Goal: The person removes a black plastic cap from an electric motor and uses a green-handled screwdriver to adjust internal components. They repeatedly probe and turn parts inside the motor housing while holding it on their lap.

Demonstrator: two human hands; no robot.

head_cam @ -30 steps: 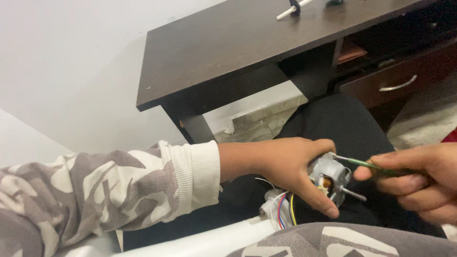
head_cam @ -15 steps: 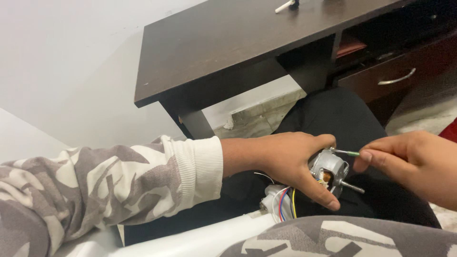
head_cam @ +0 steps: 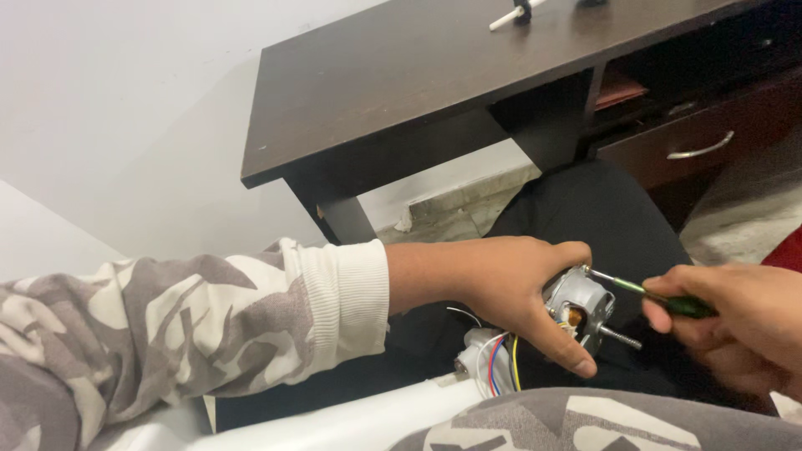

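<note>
Holding a small grey electric motor [head_cam: 578, 302] over the lap, the left hand [head_cam: 501, 288] has its grip clamped around the motor's metal housing, thumb across the lower front and fingers curled over the top rear. The motor sits low and right of centre, in front of the dark trousers [head_cam: 601, 217], with its bare steel shaft [head_cam: 620, 337] pointing down and to the right, towards the other hand. Coloured wires [head_cam: 501, 376] run from its underside to a small white part [head_cam: 476, 361] just below and to the left. The right hand [head_cam: 735, 326] comes in from the right edge, its grip closed on the green handle of a thin screwdriver [head_cam: 660, 296]. The tool's long axis runs up and to the left from that hand, and its metal tip meets the upper right edge of the housing, at or just beside a fastening point; whether the tip is seated in a screw head is too small to tell. So the motor lies directly left of the right hand, along the line of the blade, while the left hand is the one already on it. Behind stands a dark wooden desk [head_cam: 401, 92] with a drawer [head_cam: 710, 142] and a white stick-like object [head_cam: 510, 17] on top.
</note>
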